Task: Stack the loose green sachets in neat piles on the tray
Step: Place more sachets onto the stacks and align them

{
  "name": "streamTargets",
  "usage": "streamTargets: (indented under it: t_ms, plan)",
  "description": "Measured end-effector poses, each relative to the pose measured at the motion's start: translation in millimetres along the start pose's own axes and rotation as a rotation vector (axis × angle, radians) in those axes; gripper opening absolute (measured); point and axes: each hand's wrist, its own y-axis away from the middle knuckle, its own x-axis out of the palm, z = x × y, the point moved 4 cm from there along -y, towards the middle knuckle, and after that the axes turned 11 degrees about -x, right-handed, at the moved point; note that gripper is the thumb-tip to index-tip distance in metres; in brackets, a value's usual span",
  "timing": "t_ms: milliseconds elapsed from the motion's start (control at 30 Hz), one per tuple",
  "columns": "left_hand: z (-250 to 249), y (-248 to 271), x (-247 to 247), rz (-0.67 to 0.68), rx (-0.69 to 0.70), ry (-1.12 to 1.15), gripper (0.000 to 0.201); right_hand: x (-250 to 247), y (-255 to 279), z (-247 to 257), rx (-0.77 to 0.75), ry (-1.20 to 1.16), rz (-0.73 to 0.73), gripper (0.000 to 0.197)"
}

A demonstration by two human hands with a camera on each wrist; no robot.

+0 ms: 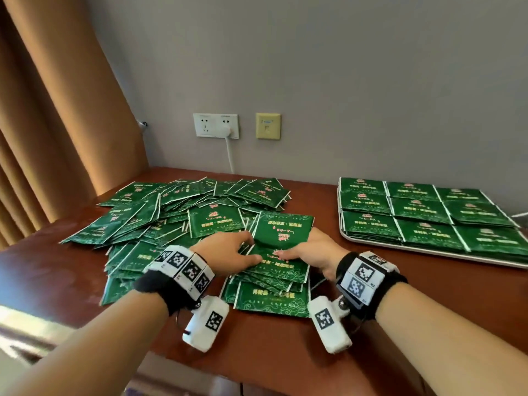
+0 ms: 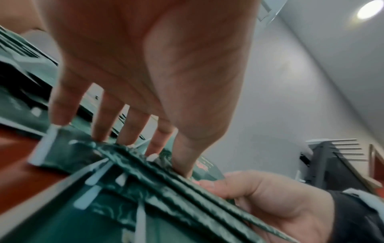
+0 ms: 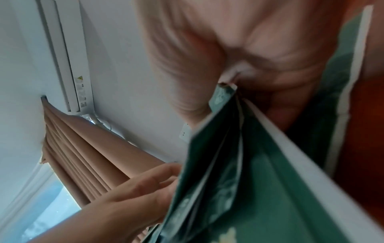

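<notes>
Both hands pinching thin, slippery, floppy green foil sachets [image 1: 281, 232] by their edges; likely better gripped across the bundle

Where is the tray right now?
In the head view the tray sits at the table's right, near the wall, covered with sachet piles, right of the loose heap.

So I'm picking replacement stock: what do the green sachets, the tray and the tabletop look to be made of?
Green sachets: probably foil-laminate or coated paper, going by the mild sheen, white sealed edges and the crimped ends seen from the left wrist. Tray: pale, smooth, with a thin rounded rim, likely plastic, possibly painted metal. Tabletop: reddish-brown, glossy with reflections; lacquered wood or veneer.
</notes>
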Motion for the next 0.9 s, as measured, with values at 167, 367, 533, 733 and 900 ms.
streamTargets:
  t_ms: [167, 367, 533, 733, 900]
  plan:
    - [-57, 17, 13, 0.024, 0.115, -0.093, 0.057, -52, 36, -15, 0.046, 0.062, 0.034, 0.049]
    - [-111, 34, 28, 0.039, 0.236, -0.146, 0.057, -101, 81, -28, 0.107, 0.091, 0.040, 0.040]
    - [-138, 33, 28, 0.163, 0.276, -0.033, 0.046, -137, 102, -36, 0.138, 0.082, 0.008, 0.038]
    - [-144, -13, 18, 0.244, 0.166, 0.225, 0.020, -150, 102, -44, 0.117, 0.018, 0.040, 0.043]
    - [-141, -41, 33, 0.374, 0.058, 0.410, 0.008, -159, 94, -48, 0.011, -0.065, 0.110, 0.060]
